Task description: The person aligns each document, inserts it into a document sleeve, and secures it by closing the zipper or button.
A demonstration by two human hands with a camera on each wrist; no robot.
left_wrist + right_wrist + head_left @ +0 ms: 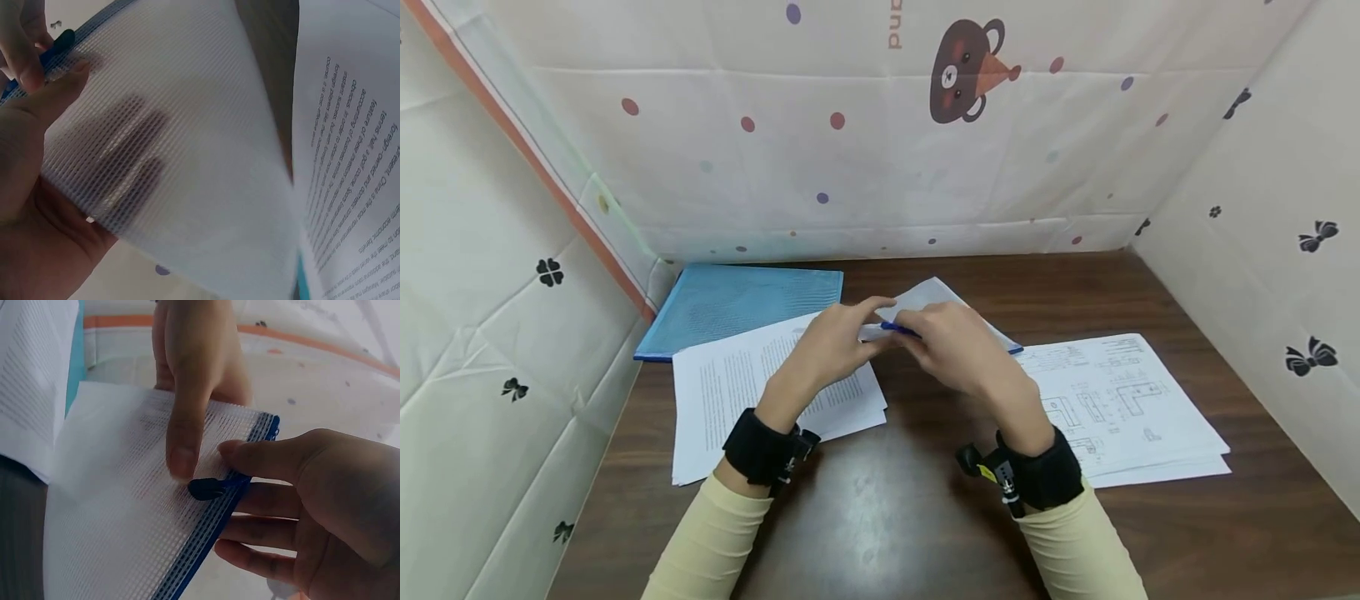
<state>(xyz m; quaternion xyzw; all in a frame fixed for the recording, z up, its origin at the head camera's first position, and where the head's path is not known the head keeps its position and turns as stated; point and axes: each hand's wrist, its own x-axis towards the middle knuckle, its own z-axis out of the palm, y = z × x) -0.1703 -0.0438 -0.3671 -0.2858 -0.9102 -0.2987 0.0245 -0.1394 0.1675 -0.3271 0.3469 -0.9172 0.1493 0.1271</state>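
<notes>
Left hand (831, 342) grips the mesh pouch (144, 512); right hand (951, 342) pinches its zipper pull (205, 488).

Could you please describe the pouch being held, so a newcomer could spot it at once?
On the brown desk, between two paper stacks, both hands lift a white mesh pouch. Unlike the flat blue folder behind, it is see-through, with a blue zip edge.

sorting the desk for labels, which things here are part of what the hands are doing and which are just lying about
In hand:
mesh pouch, held by both hands
zip pull, at the right hand fingertips
left hand, pinching the pouch's edge

Lying about:
text sheets
drawing sheets
blue folder
</notes>
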